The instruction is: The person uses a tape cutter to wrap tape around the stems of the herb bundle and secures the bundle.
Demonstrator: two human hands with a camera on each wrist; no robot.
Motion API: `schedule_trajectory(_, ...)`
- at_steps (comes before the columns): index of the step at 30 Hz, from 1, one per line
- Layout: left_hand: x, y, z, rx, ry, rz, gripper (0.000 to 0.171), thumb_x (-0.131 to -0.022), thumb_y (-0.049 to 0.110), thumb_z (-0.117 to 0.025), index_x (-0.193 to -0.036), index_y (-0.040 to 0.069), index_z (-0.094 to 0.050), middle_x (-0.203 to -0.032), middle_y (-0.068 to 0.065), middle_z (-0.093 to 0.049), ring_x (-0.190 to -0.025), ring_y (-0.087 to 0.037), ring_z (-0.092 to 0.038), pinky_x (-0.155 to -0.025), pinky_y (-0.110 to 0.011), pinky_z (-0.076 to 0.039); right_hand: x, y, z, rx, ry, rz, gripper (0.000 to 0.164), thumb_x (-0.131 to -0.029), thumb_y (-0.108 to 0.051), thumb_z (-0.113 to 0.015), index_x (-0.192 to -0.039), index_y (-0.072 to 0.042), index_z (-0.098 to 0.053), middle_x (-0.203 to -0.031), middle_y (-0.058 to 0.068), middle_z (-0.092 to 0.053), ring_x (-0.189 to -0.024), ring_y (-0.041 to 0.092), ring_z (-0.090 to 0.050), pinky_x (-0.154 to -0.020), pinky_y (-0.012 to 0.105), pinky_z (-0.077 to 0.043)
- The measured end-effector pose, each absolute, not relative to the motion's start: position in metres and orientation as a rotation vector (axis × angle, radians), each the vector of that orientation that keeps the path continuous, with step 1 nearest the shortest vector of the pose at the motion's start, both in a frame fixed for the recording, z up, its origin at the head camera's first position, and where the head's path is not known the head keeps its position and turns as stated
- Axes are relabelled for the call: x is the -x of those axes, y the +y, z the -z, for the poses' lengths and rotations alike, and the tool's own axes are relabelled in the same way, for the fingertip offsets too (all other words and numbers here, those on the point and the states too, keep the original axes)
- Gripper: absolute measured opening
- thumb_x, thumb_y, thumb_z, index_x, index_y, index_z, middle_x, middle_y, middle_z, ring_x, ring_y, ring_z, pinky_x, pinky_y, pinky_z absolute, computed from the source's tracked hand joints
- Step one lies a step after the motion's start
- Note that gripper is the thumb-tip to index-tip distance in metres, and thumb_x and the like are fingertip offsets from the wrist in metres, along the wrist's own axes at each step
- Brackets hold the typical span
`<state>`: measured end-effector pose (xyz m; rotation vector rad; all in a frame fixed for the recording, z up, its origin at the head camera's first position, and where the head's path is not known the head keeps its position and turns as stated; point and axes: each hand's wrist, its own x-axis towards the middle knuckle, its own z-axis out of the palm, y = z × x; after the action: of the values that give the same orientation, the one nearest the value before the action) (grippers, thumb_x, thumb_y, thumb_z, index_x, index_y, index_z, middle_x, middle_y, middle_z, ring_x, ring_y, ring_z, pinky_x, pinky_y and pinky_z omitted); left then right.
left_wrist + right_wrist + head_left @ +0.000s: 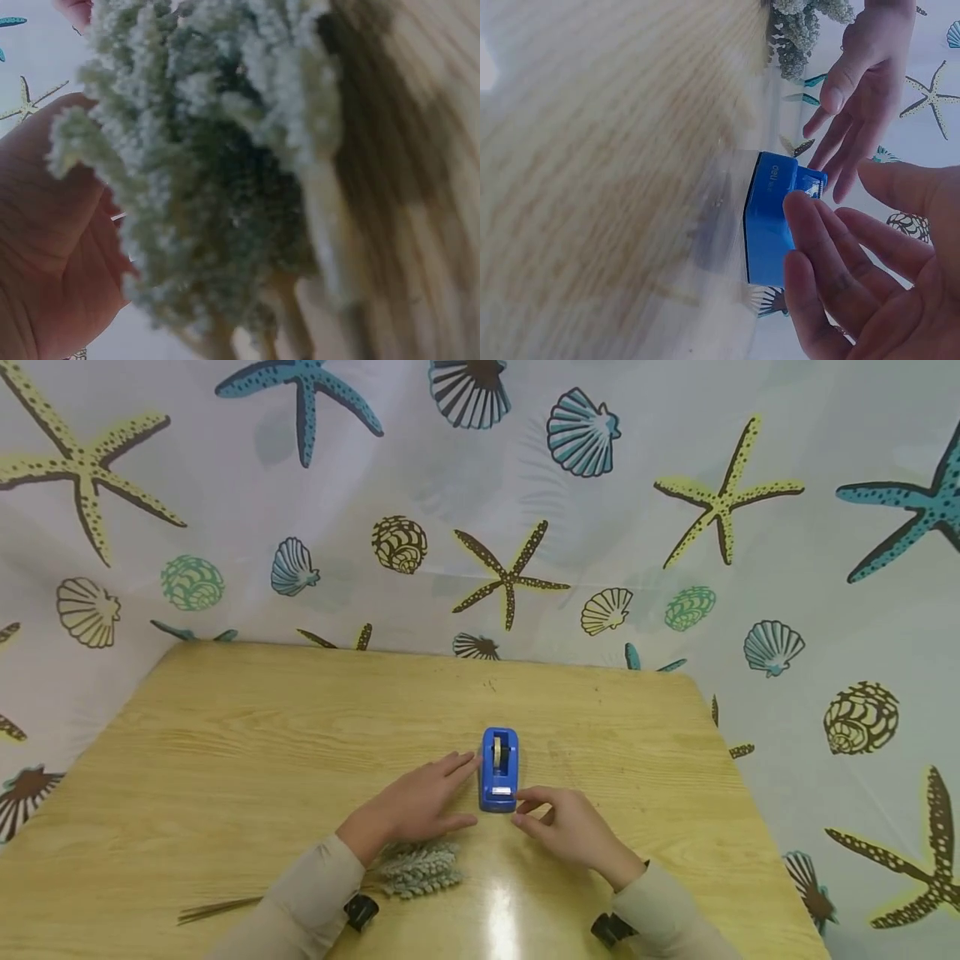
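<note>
A blue tape dispenser (pixel 498 777) with a roll of tape in it stands upright on the wooden table. My left hand (pixel 420 797) is spread at its left side, index and middle fingertips right at the edge. At the front right corner is my right hand (pixel 570 827), its fingers loosely bent and the thumb apart from them. The right wrist view shows the dispenser (pixel 769 217) just beyond the right fingertips, with nothing between finger and thumb. A bunch of pale green artificial flower sprigs (pixel 420 868) lies below my left wrist, filling much of the left wrist view.
Thin brown stems (pixel 221 910) of the bunch reach left under my left sleeve. The wooden table (pixel 300 718) extends to a hanging cloth (pixel 360 485) printed with starfish and shells, behind and at both sides. Dark camera mounts sit at both wrists.
</note>
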<state>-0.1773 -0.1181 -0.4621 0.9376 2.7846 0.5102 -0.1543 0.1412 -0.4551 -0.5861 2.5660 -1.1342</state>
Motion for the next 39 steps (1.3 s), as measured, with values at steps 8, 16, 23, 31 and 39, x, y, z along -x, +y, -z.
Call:
schedule_trajectory(8,0.186,-0.117,0.469,-0.895,2.782,-0.569,0.085,-0.096,0.049,-0.063,-0.16,0.012,-0.022,-0.163,-0.015,-0.028,-0.147,-0.036,-0.034,-0.116,-0.053,-0.035,0.165,0.137,0.461,0.587,2.552,1.177,0.033,-0.098,-0.028,-0.065,-0.125,-0.009,-0.068,-0.108,0.01,-0.073,-0.074,0.021,-0.071,-0.061,0.025,-0.055)
schedule_trajectory(16,0.197,-0.113,0.473,-0.789,2.74,-0.682,0.091,-0.092,0.055,-0.064,-0.162,0.022,-0.015,-0.167,-0.008,-0.02,-0.149,-0.033,-0.032,-0.116,-0.053,-0.036,0.172,0.135,0.466,0.578,2.546,1.189,0.033,-0.098,-0.029,-0.065,-0.126,-0.012,-0.067,-0.106,0.008,-0.072,-0.076,0.017,-0.07,-0.063,0.025,-0.055)
schedule_trajectory(23,0.207,-0.112,0.482,-0.817,2.703,-0.785,0.102,-0.087,0.059,-0.07,-0.162,0.024,-0.011,-0.169,-0.008,-0.013,-0.152,-0.033,-0.025,-0.115,-0.055,-0.036,0.179,0.129,0.472,0.532,2.508,1.241,0.03,-0.097,-0.026,-0.066,-0.122,-0.009,-0.068,-0.097,0.007,-0.072,-0.073,0.017,-0.069,-0.059,0.027,-0.054)
schedule_trajectory(31,0.215,-0.104,0.488,-0.812,2.688,-0.851,0.11,-0.082,0.058,-0.075,-0.162,0.026,-0.008,-0.17,-0.006,-0.005,-0.152,-0.034,-0.022,-0.112,-0.056,-0.039,0.186,0.12,0.478,0.343,2.504,1.332,0.023,-0.097,-0.029,-0.066,-0.107,-0.01,-0.074,-0.081,0.006,-0.067,-0.061,0.011,-0.052,-0.052,0.024,-0.042)
schedule_trajectory(39,0.219,-0.099,0.49,-0.793,2.708,-0.815,0.113,-0.079,0.061,-0.076,-0.162,0.024,-0.008,-0.17,-0.004,-0.007,-0.152,-0.032,-0.024,-0.113,-0.054,-0.038,0.193,0.111,0.487,0.05,2.358,1.534,0.029,-0.095,-0.028,-0.069,-0.104,-0.002,-0.076,-0.103,0.008,-0.074,-0.086,0.011,-0.058,-0.067,0.023,-0.045)
